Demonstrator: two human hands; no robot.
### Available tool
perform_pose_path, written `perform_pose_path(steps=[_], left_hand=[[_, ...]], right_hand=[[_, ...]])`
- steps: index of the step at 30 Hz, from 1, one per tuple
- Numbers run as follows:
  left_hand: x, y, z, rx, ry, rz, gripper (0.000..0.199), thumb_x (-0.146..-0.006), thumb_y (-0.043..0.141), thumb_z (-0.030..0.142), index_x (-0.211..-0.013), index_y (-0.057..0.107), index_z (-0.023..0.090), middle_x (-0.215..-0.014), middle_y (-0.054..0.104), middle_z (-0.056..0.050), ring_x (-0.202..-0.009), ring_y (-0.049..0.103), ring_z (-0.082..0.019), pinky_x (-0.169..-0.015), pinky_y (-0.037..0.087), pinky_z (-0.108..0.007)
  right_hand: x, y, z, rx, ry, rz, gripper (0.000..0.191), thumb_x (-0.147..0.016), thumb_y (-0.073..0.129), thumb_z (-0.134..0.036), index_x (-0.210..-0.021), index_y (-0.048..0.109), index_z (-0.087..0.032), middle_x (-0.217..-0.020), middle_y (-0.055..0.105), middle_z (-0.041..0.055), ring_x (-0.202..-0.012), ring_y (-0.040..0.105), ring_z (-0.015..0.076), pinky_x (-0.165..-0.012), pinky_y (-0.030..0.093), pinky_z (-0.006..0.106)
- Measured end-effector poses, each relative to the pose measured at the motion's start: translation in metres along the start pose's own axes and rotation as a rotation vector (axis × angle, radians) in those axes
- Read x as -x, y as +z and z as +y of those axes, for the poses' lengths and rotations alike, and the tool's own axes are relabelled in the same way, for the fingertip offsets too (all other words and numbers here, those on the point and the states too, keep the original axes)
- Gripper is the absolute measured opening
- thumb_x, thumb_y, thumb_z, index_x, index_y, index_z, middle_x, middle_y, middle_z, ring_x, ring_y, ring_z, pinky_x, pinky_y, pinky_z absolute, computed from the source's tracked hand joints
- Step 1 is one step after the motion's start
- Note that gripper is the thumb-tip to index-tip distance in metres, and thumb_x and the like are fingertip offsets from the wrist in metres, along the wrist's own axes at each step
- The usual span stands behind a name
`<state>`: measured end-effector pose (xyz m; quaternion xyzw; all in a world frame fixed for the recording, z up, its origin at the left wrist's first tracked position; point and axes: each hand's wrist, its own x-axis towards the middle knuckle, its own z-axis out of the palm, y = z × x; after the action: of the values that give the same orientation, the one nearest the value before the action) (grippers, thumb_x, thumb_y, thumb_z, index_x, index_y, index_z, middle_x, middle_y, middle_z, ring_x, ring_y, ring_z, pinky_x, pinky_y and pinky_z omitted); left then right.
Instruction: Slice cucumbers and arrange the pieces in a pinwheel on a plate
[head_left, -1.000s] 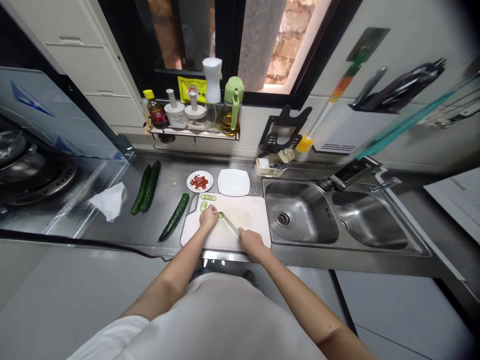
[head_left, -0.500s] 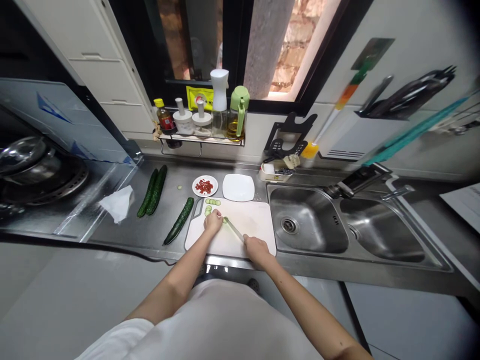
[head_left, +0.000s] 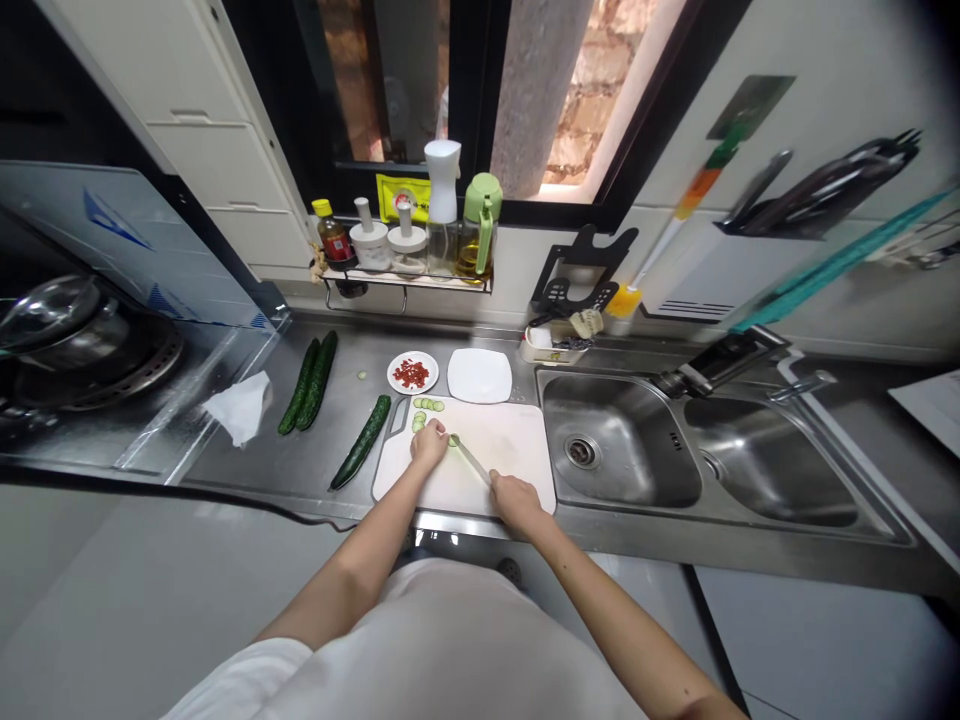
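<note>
My right hand is wrapped round the handle of a knife, whose blade points up and left across a white cutting board. A small green cucumber slice lies at the knife's tip. Bent fingers of my left hand pinch at the slice's left edge; their exact hold is partly hidden. Behind that hand, several cucumber slices lie in a row along the board's upper left, with a few more just below. A whole cucumber rests on the counter left of the board.
Beyond the board stand a plate of chopped red pieces and a white square plate. Two cucumbers and a crumpled white cloth or tissue lie farther left. A double sink adjoins the board's right side.
The whole view has shifted slightly. Both hands stay almost in place, and the knife tip is still at the slice, with a little more of the slice showing.
</note>
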<state>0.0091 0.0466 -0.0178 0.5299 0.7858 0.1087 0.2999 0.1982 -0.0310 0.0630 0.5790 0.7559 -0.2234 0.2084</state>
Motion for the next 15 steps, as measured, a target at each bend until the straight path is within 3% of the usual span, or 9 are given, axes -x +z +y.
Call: perform_pose_path(steps=[15], left_hand=[[0.0005,-0.0026,0.002,-0.031,-0.01,-0.009,0.011,-0.083,0.057,0.031,-0.093,0.059,0.028,-0.094,0.069,-0.002,-0.095,0.065,-0.021,-0.078,0.046,-0.031]], right_hand=[[0.0091,0.0038,0.0044,0.001,-0.004,0.006,0.033,-0.091,0.034,-0.015,-0.119,0.052,-0.015,-0.102,0.068,0.0169,-0.1,0.064,0.0262,-0.076,0.043,0.033]])
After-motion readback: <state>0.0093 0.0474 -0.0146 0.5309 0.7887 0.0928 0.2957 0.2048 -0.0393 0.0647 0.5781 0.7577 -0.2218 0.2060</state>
